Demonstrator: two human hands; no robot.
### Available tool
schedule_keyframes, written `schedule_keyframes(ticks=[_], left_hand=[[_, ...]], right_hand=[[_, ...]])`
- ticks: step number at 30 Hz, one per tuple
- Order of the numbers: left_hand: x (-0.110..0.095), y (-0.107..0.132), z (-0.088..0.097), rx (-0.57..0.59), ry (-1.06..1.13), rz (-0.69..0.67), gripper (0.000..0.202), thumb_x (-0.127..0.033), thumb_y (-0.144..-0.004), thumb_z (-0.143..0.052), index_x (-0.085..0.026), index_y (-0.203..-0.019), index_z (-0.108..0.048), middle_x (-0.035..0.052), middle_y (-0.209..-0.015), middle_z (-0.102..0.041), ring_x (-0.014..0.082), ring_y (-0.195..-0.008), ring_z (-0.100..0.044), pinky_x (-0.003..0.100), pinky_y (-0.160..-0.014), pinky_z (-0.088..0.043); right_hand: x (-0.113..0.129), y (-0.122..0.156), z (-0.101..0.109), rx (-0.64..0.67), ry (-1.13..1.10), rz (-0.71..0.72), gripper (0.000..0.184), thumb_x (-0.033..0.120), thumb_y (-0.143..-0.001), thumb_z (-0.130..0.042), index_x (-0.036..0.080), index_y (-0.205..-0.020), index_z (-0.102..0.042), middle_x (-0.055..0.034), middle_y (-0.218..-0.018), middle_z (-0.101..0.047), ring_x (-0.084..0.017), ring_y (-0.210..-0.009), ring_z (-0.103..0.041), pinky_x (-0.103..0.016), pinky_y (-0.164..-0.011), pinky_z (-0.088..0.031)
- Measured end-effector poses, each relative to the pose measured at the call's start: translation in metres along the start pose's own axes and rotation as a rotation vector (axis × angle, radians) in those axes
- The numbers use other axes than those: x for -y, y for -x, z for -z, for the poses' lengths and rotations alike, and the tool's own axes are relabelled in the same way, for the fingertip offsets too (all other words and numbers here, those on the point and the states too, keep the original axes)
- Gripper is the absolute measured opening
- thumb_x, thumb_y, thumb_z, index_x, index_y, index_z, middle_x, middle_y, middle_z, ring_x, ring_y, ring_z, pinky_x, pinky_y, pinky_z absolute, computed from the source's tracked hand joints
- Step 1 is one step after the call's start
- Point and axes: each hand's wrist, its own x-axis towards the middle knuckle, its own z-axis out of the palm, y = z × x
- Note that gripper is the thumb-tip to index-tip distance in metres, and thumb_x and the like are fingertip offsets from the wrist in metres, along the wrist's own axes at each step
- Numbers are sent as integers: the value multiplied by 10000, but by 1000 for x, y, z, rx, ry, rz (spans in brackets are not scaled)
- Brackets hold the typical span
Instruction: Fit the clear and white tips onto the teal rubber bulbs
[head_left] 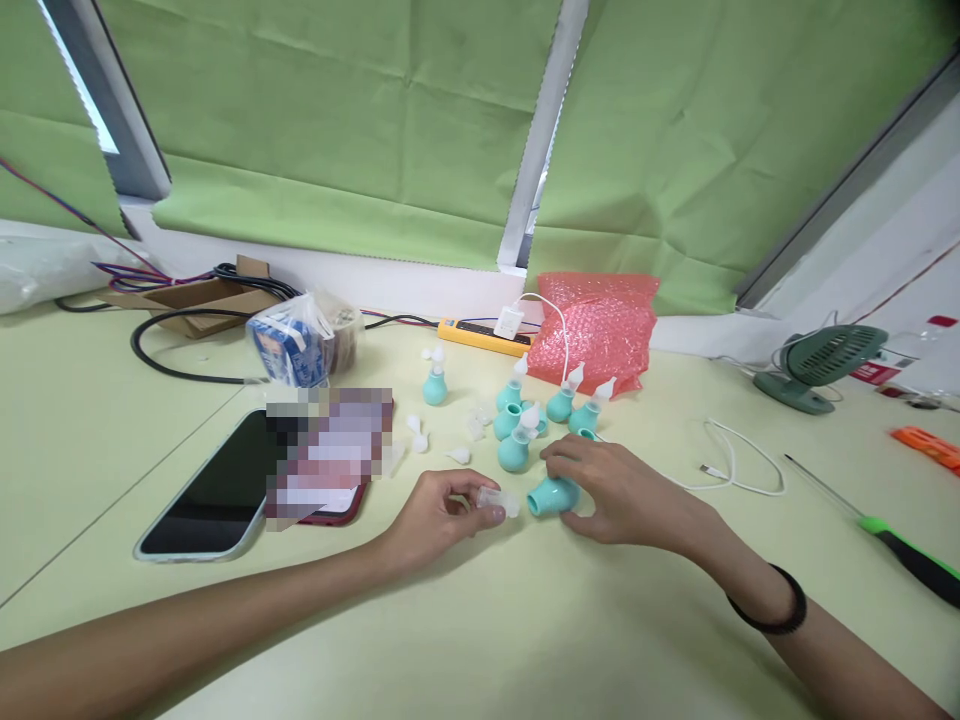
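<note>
One clear tube [496, 500] sits in the left hand's [439, 515] grip, pinched between thumb and fingers just above the table [480, 640]. I have the right hand [619, 490], a black band [793, 602] on its wrist, closed around a teal bulb [553, 496] tipped on its side; the mouth faces the tube, the two near but apart. Off to my right lies a screwdriver [919, 565]; to my left, a pale-cased phone [217, 490] beside a red-cased one, whose screen is blurred out. Past the hands I see loose white tips [458, 456] and a cluster of upright teal bulbs [514, 454], several topped with clear necks and white tips. A white cable [750, 490] loops right of them. Farther back stand a green fan [829, 355], a pink bubble-wrap bag [600, 320] and a yellow power strip [480, 337] with a white plug on it. Green blinds [337, 120] hang behind everything.
</note>
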Motion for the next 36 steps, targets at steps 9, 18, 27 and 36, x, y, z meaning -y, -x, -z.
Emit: schedule_keyframes(ticks=[9, 18, 27, 36], left_hand=[[-3, 1, 0, 1, 125, -85, 211, -229, -644, -637, -109, -807, -574, 53, -794, -593, 129, -685, -541, 237, -608, -438], [-1, -2, -1, 55, 210, 8, 304, -266, -659, -638, -74, -887, -581, 28, -655, -578, 92, -525, -506, 239, -540, -428], [2, 1, -1, 62, 18, -1, 310, -299, -694, -590, -79, -911, -615, -1, -572, -513, 66, -468, -407, 177, -415, -342], [2, 10, -2, 13, -484, -500, 240, -234, -796, -471, -92, -920, -620, 54, -621, -576, 114, -544, -481, 210, -495, -383]], right_hand=[[16, 2, 5, -30, -273, -58, 203, 148, -617, -484, 192, -794, -397, 11, -670, -483, -128, -554, -419, -227, -497, -321], [18, -3, -20, -213, -388, 21, 308, 127, -649, -469, 179, -946, -407, -44, -827, -552, -157, -678, -518, -250, -584, -394], [21, -10, -57, -497, -336, 65, 189, 94, -633, -443, 187, -795, -473, -17, -648, -565, -140, -563, -529, -218, -469, -359], [32, -12, -45, -135, -821, -191, 125, 73, -561, -468, 164, -608, -540, 34, -516, -496, -95, -483, -437, -186, -436, -330]])
